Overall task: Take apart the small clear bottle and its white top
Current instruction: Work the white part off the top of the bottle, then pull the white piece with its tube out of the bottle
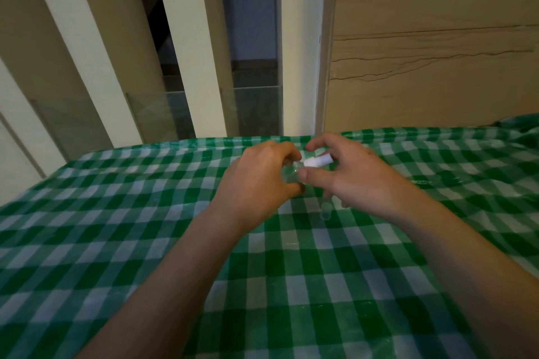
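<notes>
Left hand (262, 175) grips the small clear bottle (290, 175) above the counter (116, 242), near its far edge; right hand (347, 172) pinches the white top (318, 161), which lies sideways and meets the bottle's neck. Green-checked cloth (320, 285) lies bare all round the hands, a small clear cap (325, 210) resting just below the right hand. No legible label or writing on bottle or top.

Green-and-white checked tablecloth (145, 242), white top (318, 161)

My surface (116, 242) under green-white checked cloth; pale slats (186, 38) with dark gaps ahead; beige cracked wall (437, 38) right; dim light.
</notes>
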